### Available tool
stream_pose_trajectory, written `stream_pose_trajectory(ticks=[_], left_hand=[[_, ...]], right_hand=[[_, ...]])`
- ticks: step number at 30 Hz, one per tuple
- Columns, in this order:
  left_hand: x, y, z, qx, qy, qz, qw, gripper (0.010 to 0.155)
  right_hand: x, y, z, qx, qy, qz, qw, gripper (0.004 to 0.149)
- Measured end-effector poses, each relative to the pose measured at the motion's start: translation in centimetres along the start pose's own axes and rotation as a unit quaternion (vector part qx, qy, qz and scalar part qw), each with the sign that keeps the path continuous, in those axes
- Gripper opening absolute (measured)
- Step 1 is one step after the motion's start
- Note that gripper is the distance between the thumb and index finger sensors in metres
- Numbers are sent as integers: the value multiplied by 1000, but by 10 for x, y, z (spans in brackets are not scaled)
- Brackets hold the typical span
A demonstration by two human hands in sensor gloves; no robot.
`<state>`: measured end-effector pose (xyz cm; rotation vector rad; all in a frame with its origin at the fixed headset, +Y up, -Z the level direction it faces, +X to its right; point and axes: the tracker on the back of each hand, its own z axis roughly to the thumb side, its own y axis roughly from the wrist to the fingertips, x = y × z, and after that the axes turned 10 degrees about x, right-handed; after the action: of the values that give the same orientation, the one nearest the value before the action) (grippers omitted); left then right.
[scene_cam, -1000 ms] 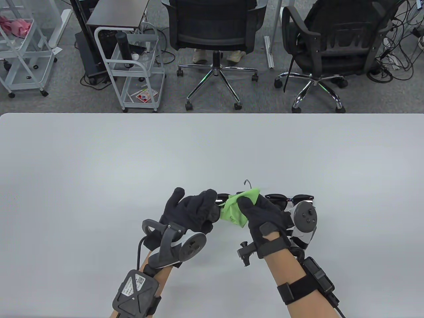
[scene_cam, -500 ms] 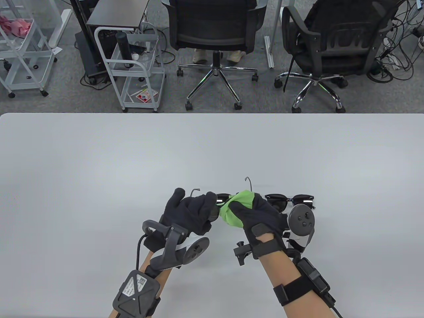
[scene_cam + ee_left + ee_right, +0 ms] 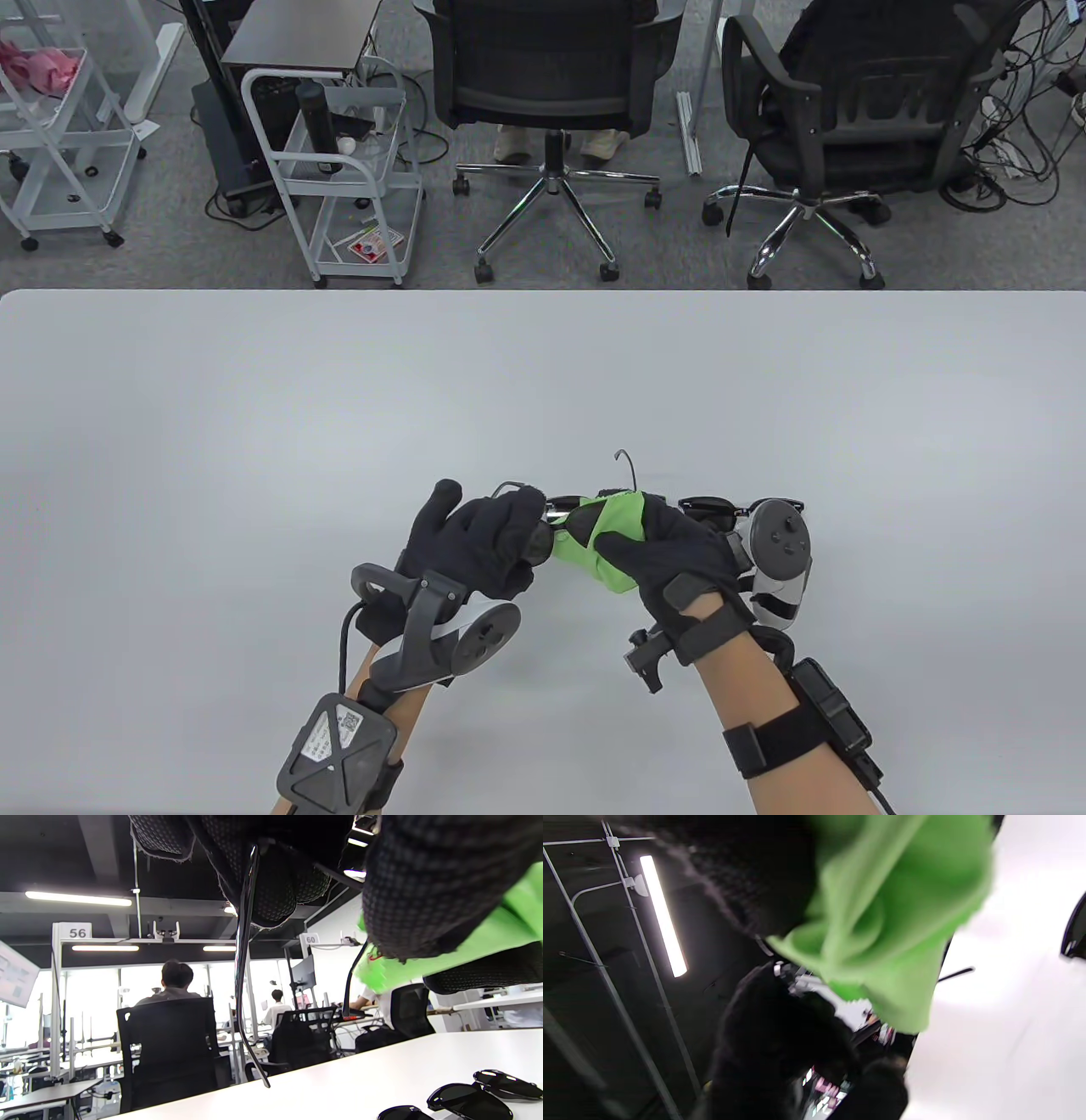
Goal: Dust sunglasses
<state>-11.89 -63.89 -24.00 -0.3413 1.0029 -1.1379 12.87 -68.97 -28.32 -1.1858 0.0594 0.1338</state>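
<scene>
Since a moment ago both my hands have slid a little to the left over the table, and my right hand has rolled so the tracker on its back now covers more of the spare sunglasses lying just behind it. The temple tip that pokes up behind the cloth has shifted left with them.

My left hand curls its fingers round one end of the held sunglasses, lifted clear of the table; in the left wrist view a temple arm hangs down from those fingers. Just to the right of that hand, my right hand pinches the green cloth round the frame, the cloth bunched between thumb and fingers. In the right wrist view the cloth is blurred, so I cannot tell how it lies on the lens.

The table is a plain pale grey top. Beyond its far edge the floor is grey carpet. From the left stand a white wire trolley, a second white trolley with a dark bottle on it, and two black office chairs on chrome bases. Far right of the table lies a tangle of cables. The left wrist view shows an open office with strip lights and people seated at desks.
</scene>
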Motion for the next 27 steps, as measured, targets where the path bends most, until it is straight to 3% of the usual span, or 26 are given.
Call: stream_pose_trajectory(ticks=[3,7,9,11,13,17,20,24,27], left_hand=[[0,0,1,3,-3,-1,1000,94],[-1,0,0,-1,-9,2,1000,94],[-1,0,-2,-3,3,0,1000,94],[0,-1,-7,-8,5,-4,1000,94],[1,-2,-7,-7,4,-7,1000,94],[2,-1,0,8,21,-10,1000,94],[3,0,1,7,12,-10,1000,94],[2,-1,-2,2,5,-10,1000,94],[2,-1,-3,2,9,-9,1000,94]], right_hand=[[-2,-5,2,3,-14,-51,999,41],[0,-5,3,1,6,-52,999,41],[0,-3,-1,-5,33,-27,999,42],[-2,0,-8,-27,103,37,994,44],[-3,1,-12,-35,112,65,991,46],[-1,0,-4,-19,-10,5,1000,42],[-3,-4,-3,-18,-18,-40,999,41],[-2,-3,-6,-20,16,-26,999,41],[-1,-1,-12,-26,82,28,996,43]])
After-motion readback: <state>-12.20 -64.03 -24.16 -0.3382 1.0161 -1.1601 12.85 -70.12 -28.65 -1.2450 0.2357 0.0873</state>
